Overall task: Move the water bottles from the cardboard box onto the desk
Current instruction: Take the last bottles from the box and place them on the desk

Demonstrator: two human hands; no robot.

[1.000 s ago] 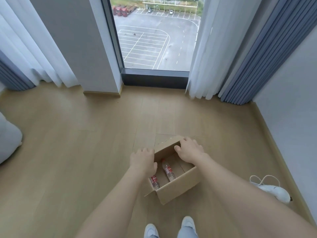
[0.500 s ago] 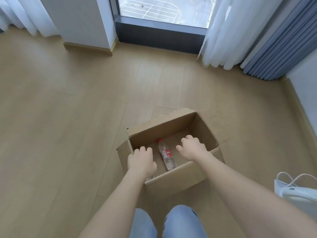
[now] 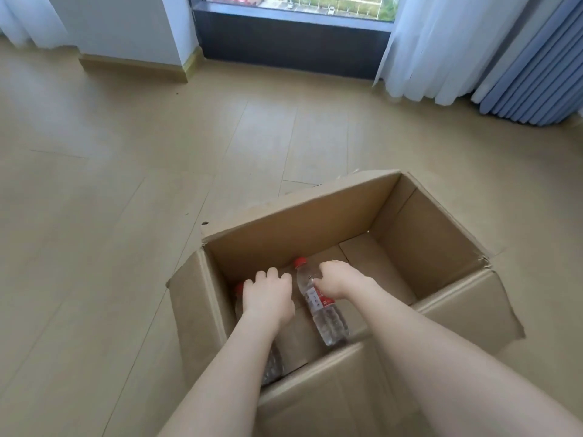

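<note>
An open cardboard box (image 3: 315, 222) stands on the wooden floor just in front of me. Two clear water bottles with red caps lie on its bottom. Both my hands are down inside the box. My right hand (image 3: 339, 282) curls its fingers and thumb round the upper part of the right bottle (image 3: 328, 320), just below the cap. My left hand (image 3: 268, 298) lies over the left bottle (image 3: 273, 365) with its fingers curled down around it; only that bottle's red cap and its lower end show. The desk is not in view.
The box's flaps are folded outward on the left and right. Beyond it lie bare floorboards up to a dark window sill (image 3: 290, 42), a white wall corner (image 3: 126, 26) at the back left, and white and blue-grey curtains (image 3: 473, 48) at the back right.
I have bent closer, so the box looks much larger. Both hands have gone from the box's rim down to the bottles; the right hand has taken hold of the right bottle.
</note>
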